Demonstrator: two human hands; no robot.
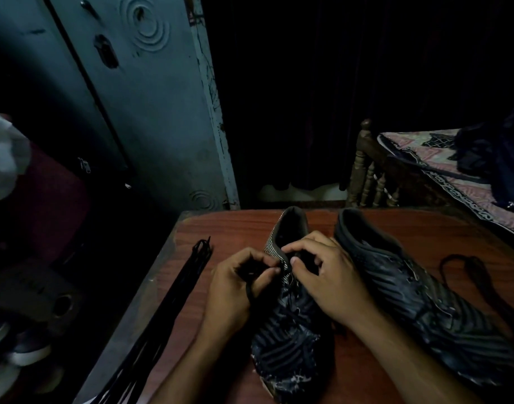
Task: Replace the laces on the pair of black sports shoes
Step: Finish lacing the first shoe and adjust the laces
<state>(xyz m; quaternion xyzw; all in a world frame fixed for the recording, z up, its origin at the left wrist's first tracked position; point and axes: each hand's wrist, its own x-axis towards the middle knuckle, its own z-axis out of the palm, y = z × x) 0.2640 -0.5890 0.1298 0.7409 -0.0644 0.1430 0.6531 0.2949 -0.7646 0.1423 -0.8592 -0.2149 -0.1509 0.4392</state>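
The left shoe point(290, 325) lies mid-table point(226, 228). The left hand point(238, 287) pinches its lace point(250, 290); the right hand point(328, 275) curls on its collar. The second shoe point(418, 293) lies just right, loose lace point(468, 275) beyond; spare laces point(180, 290) lie left.

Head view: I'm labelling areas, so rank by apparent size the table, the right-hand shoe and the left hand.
1. table
2. right-hand shoe
3. left hand, nearer the camera than much of that shoe yet clearly smaller in view.
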